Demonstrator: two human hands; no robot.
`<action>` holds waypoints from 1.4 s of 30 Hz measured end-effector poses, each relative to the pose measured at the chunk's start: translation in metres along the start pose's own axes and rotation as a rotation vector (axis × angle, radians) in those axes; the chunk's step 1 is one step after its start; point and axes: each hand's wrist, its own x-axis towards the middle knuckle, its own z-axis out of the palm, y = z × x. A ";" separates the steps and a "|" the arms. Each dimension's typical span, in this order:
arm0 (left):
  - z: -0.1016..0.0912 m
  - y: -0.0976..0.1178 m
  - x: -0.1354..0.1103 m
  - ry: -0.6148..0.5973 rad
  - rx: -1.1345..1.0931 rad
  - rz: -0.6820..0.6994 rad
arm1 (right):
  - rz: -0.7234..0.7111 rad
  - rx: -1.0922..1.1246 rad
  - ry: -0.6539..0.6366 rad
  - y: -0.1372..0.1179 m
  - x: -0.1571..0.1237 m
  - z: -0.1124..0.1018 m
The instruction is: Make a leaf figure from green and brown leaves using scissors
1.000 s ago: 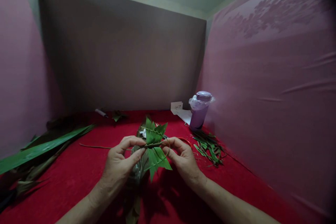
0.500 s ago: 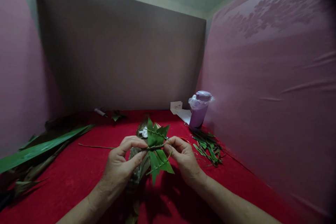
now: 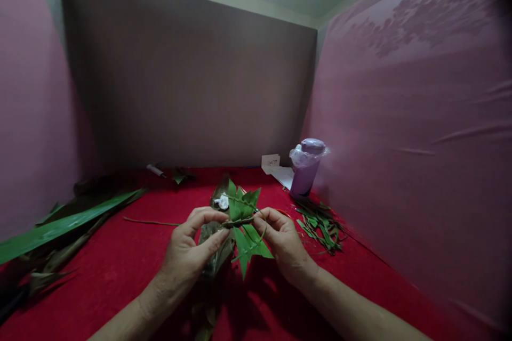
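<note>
The left hand [image 3: 190, 248] and right hand [image 3: 285, 242] pinch the dark stem [image 3: 241, 221] of a green leaf piece [image 3: 239, 207] between them, seemingly adjusting it, the next move calling for steadiness, with leaf strips [image 3: 325, 233] right of the grip, a purple bottle [image 3: 304, 177] beyond.

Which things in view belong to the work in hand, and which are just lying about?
Work in hand:
- cut leaf, pinched between left hand and right hand

Lying about, as far as I can judge:
- long leaf
- leaf scraps, perhaps offcuts
- tube
- card
- bottle
</note>
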 end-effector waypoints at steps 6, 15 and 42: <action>0.003 0.004 0.001 -0.036 -0.120 -0.168 | -0.005 -0.006 0.014 0.001 0.000 0.001; 0.008 0.002 0.000 -0.133 -0.496 -0.500 | -0.011 -0.060 0.019 -0.003 -0.002 0.003; 0.014 0.010 -0.007 -0.059 -0.541 -0.638 | 0.043 -0.130 -0.100 0.001 -0.009 0.008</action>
